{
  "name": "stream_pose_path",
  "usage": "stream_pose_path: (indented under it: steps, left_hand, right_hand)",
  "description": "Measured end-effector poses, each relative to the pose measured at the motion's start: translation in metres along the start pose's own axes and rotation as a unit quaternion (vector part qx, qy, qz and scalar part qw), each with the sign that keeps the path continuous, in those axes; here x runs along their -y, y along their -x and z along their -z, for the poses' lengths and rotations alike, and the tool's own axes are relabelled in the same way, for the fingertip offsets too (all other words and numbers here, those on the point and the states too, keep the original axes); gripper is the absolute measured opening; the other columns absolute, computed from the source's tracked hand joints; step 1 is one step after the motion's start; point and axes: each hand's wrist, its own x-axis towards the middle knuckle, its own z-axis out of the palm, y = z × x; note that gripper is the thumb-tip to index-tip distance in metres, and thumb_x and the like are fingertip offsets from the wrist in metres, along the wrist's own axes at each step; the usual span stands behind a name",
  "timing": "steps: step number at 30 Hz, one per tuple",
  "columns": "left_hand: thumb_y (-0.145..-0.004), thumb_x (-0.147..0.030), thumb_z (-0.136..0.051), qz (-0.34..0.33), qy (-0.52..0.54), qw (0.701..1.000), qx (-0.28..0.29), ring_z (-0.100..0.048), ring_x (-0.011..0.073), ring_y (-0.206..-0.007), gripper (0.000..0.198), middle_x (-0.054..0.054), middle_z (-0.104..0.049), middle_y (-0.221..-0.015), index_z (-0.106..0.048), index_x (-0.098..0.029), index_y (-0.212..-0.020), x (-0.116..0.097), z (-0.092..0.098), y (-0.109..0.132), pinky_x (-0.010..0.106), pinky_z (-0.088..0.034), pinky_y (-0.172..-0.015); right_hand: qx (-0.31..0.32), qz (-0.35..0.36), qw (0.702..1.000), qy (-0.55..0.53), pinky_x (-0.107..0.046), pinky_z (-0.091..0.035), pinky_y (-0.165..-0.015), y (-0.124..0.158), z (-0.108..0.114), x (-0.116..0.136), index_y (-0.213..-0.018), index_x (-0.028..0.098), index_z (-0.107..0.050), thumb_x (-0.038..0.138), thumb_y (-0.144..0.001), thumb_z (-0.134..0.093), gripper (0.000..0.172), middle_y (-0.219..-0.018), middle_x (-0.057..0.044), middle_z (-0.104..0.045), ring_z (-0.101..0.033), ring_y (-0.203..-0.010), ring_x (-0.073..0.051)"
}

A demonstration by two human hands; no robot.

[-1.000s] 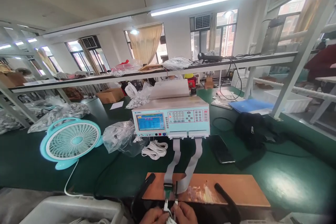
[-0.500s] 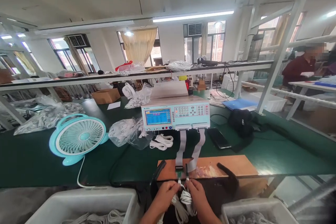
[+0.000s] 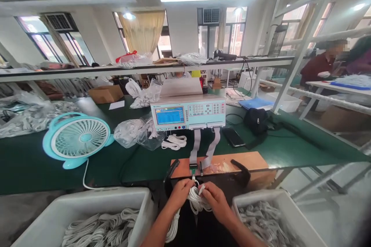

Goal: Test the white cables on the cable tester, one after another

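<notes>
My left hand (image 3: 182,192) is closed in a pinch at the white plug of a coiled cable, just below the small green board (image 3: 193,171) on the brown wooden block. Whether the plug sits fully in that board I cannot tell. My right hand (image 3: 214,200) grips the white cable (image 3: 197,200) near its other plug, which points up and stands apart from the fixture. Between my hands hangs the coil. Another white cable coil (image 3: 173,228) hangs beneath my left wrist. Grey ribbon cables (image 3: 196,146) run from the block up to the test meter (image 3: 189,114) with its blue screen.
White bins (image 3: 145,208) (image 3: 236,202) of cables stand to both sides. On the green bench are a turquoise fan (image 3: 78,139), bagged cables (image 3: 129,133), a loose coil (image 3: 174,141), a phone (image 3: 233,137) and a black bag (image 3: 256,120). A co-worker (image 3: 317,63) is at the far right.
My right hand has drawn its plug back from the fixture, while my left stays at the green board. The pink text on the meter's screen is gone. The view has shifted.
</notes>
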Motion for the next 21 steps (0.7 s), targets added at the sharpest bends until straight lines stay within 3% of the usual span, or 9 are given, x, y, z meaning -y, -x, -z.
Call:
stream_pose_path:
  steps: [6,12,16,21]
  left_hand:
    - [-0.08,-0.052,-0.04,0.01,0.02,1.0,0.0,-0.052,0.0156,-0.065,0.047,0.003,-0.06,-0.067,-0.064,-0.012,-0.076,0.003,-0.006,0.003,0.022,-0.037,-0.06]
    - [-0.081,-0.051,-0.039,0.01,0.024,0.999,-0.023,-0.056,0.0199,-0.075,0.047,0.007,-0.065,-0.076,-0.066,-0.012,-0.081,0.005,-0.008,0.004,0.026,-0.041,-0.068]
    - [-0.076,-0.057,-0.043,0.03,0.047,0.997,-0.049,-0.057,0.0203,-0.073,0.05,0.007,-0.065,-0.074,-0.068,-0.013,-0.077,0.004,-0.01,0.004,0.028,-0.043,-0.067]
    - [-0.074,-0.058,-0.045,0.06,0.081,0.994,-0.042,-0.056,0.0189,-0.066,0.05,0.005,-0.063,-0.066,-0.068,-0.014,-0.081,-0.001,-0.012,0.006,0.026,-0.043,-0.06]
  right_hand:
    - [-0.107,-0.079,0.988,-0.082,-0.022,-0.034,-0.054,-0.018,-0.003,-0.012,-0.063,0.017,-0.049,0.043,-0.077,-0.054,0.03,-0.055,0.004,-0.046,-0.04,-0.052,-0.011]
    - [-0.111,-0.115,0.984,-0.072,-0.022,-0.029,-0.05,-0.027,-0.007,-0.027,-0.059,0.016,-0.047,0.038,-0.073,-0.058,0.028,-0.051,0.005,-0.041,-0.034,-0.049,-0.009]
    - [-0.113,-0.134,0.982,-0.065,-0.022,-0.029,-0.051,-0.03,-0.006,-0.03,-0.061,0.015,-0.05,0.035,-0.072,-0.059,0.024,-0.052,0.005,-0.042,-0.034,-0.05,-0.01]
    - [-0.113,-0.141,0.981,-0.065,-0.023,-0.029,-0.051,-0.033,-0.006,-0.029,-0.061,0.015,-0.052,0.036,-0.071,-0.06,0.024,-0.053,0.004,-0.044,-0.035,-0.051,-0.01]
